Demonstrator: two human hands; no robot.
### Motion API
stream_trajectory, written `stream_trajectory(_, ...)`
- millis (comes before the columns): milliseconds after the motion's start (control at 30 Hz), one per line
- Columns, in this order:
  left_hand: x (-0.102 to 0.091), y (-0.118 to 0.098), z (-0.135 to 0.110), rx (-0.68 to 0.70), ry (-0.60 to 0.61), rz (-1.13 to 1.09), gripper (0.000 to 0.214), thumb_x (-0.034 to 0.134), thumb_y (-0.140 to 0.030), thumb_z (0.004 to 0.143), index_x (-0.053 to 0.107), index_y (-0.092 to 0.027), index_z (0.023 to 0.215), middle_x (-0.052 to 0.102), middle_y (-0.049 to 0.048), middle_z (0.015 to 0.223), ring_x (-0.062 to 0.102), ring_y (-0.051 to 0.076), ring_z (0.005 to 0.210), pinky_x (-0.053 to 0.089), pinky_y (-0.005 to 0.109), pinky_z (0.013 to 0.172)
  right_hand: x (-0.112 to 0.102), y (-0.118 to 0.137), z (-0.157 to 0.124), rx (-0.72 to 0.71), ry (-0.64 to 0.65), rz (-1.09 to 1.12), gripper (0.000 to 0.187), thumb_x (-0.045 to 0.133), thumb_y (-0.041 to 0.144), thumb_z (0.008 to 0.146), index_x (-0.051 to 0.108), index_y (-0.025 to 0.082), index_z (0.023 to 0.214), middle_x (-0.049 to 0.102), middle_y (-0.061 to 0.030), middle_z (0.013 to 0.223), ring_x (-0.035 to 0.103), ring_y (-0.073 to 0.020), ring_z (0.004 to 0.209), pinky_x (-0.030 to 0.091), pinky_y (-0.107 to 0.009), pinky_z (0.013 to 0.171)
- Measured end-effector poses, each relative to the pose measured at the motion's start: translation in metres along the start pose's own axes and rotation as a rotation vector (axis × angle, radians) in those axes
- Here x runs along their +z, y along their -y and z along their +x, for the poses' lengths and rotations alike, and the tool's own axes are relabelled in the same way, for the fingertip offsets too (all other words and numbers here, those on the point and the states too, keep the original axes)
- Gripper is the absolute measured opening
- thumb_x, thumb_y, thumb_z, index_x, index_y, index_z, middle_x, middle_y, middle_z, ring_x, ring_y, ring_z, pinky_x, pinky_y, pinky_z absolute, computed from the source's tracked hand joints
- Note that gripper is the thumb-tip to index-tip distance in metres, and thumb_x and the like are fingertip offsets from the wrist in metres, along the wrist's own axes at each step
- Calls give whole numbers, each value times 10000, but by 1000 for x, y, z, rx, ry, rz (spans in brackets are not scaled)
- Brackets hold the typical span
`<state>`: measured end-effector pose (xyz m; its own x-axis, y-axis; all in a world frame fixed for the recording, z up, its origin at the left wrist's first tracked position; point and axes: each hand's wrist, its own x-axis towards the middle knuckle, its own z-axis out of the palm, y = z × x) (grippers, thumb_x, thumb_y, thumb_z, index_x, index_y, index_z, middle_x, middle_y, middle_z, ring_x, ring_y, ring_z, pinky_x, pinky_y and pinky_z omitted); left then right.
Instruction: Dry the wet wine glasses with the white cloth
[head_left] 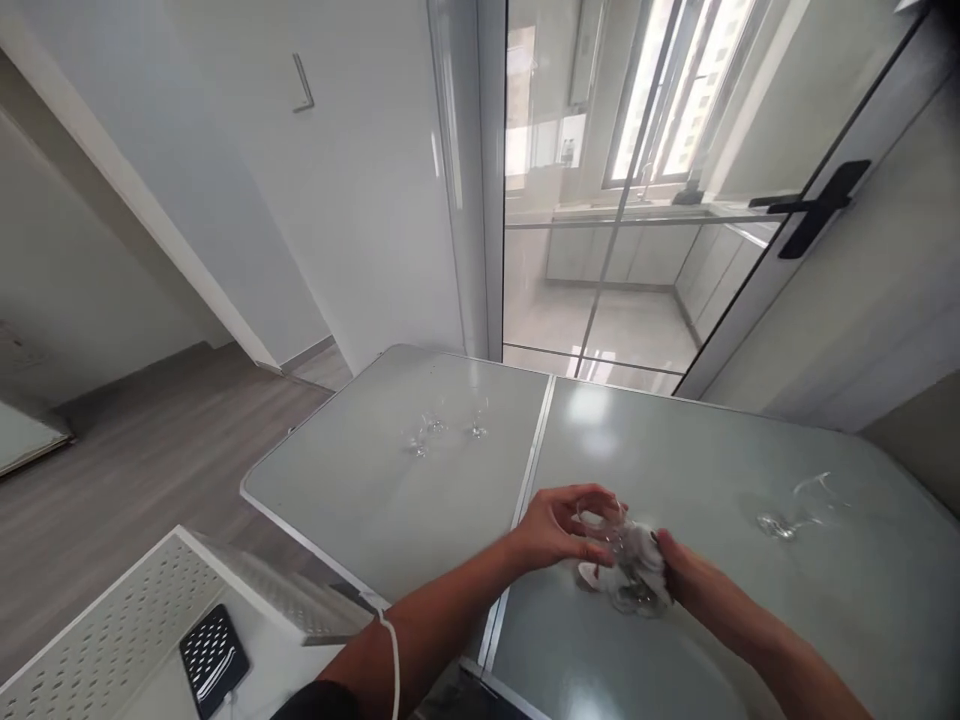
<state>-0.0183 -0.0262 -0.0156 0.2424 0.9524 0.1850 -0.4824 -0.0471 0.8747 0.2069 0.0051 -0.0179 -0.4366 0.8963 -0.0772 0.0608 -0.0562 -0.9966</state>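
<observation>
My left hand (pixel 559 528) curls its fingers around the rim of a clear glass (pixel 609 530) held just above the grey folding table (pixel 375 490). Pressed against the glass from the right is a white cloth (pixel 641 570), bunched in my right hand (pixel 686 575). Two more clear glasses (pixel 442 428) stand upright further back on the table's left half. One wine glass (pixel 799 510) lies on its side on the right half.
A white perforated shelf (pixel 97 640) with a black phone (pixel 212 658) on a cable sits at lower left. Behind the table are a glass sliding door (pixel 600 200) and a door with a black handle (pixel 814 205). Wooden floor lies to the left.
</observation>
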Motion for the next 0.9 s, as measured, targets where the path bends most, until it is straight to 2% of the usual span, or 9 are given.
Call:
stream_trajectory(67, -2, -3, 1, 5, -64, -42, 744, 1010, -243, 474, 709, -175, 1152, 723, 148, 1182, 666, 342, 1177, 595, 519, 932, 7, 6, 0, 67, 95, -83, 371, 723, 543, 819, 808, 268, 1054, 755, -187, 1049, 704, -348, 990, 550, -516, 885)
stream_trajectory(167, -3, -5, 3, 16, -222, 10, 706, 992, -241, 524, 707, -173, 1166, 745, 142, 1154, 704, 318, 1103, 614, 483, 898, 26, 14, 3, -34, 176, -168, 373, 598, 520, 901, 743, 220, 1070, 734, -119, 939, 677, -327, 942, 542, -467, 840)
stream_trajectory(300, -2, -4, 4, 80, -420, 140, 641, 966, -242, 577, 700, -177, 1157, 749, 132, 1169, 712, 298, 1085, 620, 458, 897, 48, 14, 2, -225, -115, -587, 314, 514, 246, 859, 649, 175, 1133, 656, -88, 830, 596, -286, 823, 478, -416, 802)
stream_trajectory(400, -5, -6, 4, 105, -377, 113, 697, 977, -243, 557, 692, -205, 1191, 743, 119, 1203, 698, 300, 1128, 603, 471, 935, 53, 19, -2, -265, -229, -590, 309, 510, 204, 816, 640, 159, 1094, 645, -105, 855, 572, -288, 859, 447, -417, 841)
stream_trajectory(533, -18, -8, 2, -12, -204, 67, 796, 994, -396, 514, 702, -180, 1222, 735, 173, 1216, 712, 343, 1093, 602, 484, 893, 45, 26, 0, 44, 278, 13, 266, 536, 434, 919, 627, 184, 924, 607, -42, 722, 547, -210, 662, 456, -337, 684)
stream_trajectory(600, -23, -6, 2, -20, -238, 97, 782, 981, -421, 541, 701, -169, 1226, 738, 182, 1203, 716, 350, 1084, 598, 493, 894, 39, 25, 4, 88, 339, 159, 311, 597, 492, 892, 639, 185, 906, 606, -30, 711, 541, -200, 657, 454, -326, 675)
stream_trajectory(733, -22, -9, 5, 147, -474, 229, 679, 960, -288, 605, 684, -221, 1221, 726, 127, 1244, 677, 315, 1181, 578, 487, 981, 34, 19, 9, -158, -270, -25, 260, 653, 433, 864, 665, 215, 1006, 671, -47, 895, 560, -232, 845, 452, -326, 794)
stream_trajectory(800, -18, -14, 7, 268, -550, 284, 693, 954, -279, 616, 659, -266, 1243, 691, 96, 1309, 643, 294, 1239, 558, 479, 1036, 35, 20, 9, -166, -486, 54, 304, 626, 468, 900, 642, 232, 1091, 680, -57, 990, 572, -239, 916, 454, -324, 833)
stream_trajectory(900, -9, -20, 6, 315, -501, 330, 680, 949, -295, 629, 653, -291, 1240, 667, 71, 1325, 619, 279, 1266, 540, 479, 1077, 39, 27, 10, -30, -283, 421, 409, 609, 584, 901, 632, 237, 1116, 688, -76, 1026, 608, -250, 928, 481, -338, 811)
